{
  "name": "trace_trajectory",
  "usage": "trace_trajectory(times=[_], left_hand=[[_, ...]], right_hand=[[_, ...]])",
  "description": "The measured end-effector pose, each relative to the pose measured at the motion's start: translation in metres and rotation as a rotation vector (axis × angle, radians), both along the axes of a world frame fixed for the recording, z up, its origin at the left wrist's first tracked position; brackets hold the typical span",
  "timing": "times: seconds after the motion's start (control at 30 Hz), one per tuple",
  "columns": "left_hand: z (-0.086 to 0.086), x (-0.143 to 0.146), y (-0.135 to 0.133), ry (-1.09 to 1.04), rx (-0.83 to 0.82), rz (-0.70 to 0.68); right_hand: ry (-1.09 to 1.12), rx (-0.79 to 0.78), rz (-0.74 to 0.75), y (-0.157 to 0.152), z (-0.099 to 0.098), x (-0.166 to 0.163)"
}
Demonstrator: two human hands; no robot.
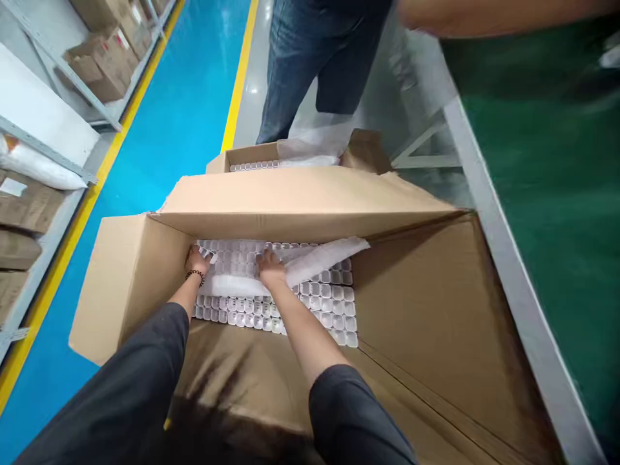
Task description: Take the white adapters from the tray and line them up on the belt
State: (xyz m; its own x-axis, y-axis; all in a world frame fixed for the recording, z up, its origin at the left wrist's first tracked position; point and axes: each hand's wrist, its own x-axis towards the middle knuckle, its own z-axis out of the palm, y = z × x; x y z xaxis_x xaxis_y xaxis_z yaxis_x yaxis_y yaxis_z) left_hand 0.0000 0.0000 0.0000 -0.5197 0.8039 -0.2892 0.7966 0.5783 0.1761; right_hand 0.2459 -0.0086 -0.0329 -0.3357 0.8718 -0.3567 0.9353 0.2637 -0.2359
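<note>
Touching film point(332, 255) over cups point(334, 306) with left hand point(197, 261) near far-left corner of carton point(305, 192), right hand point(270, 268) along far edge; cannot tell either grip's state.

Legible text: none. At the left edge of the frame, just above mid-height, a white label point(13, 186) is fixed to a shelved carton point(33, 210); its print is too small to read. In the upper left, a pale label with a red mark point(123, 39) on an open-topped box point(107, 72) is likewise unreadable, as is a small tag point(136, 13) on the box behind point(104, 13).
</note>
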Motion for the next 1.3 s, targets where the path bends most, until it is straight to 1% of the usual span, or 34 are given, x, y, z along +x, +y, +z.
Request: trace_trajectory(times=[0.2, 0.27, 0.4, 0.57, 0.73, 0.9, 1.07, 1.3], left_hand=[[-0.006, -0.001, 0.002, 0.011, 0.027, -0.017], [-0.008, -0.002, 0.002, 0.018, 0.038, -0.015], [-0.009, 0.0, 0.007, 0.033, 0.068, 0.012], [-0.007, 0.007, 0.018, 0.04, 0.097, 0.077], [-0.009, 0.017, 0.03, 0.061, 0.112, 0.174], [-0.015, 0.021, 0.039, 0.069, 0.06, 0.26], [-0.016, 0.017, 0.044, 0.071, 0.009, 0.248], [-0.003, 0.009, 0.034, 0.093, -0.012, 0.127]], right_hand=[[0.157, -0.013, 0.249, 0.003, 0.003, -0.016], [0.168, -0.056, 0.289, 0.002, 0.002, -0.021], [0.123, -0.163, 0.268, -0.001, -0.004, -0.024], [0.093, -0.252, 0.255, 0.001, -0.007, -0.023], [0.085, -0.306, 0.248, 0.006, -0.004, -0.026], [0.107, -0.317, 0.251, 0.009, 0.006, -0.026], [0.153, -0.277, 0.281, 0.017, 0.027, -0.007], [0.047, -0.262, 0.216, 0.016, 0.056, 0.055]])
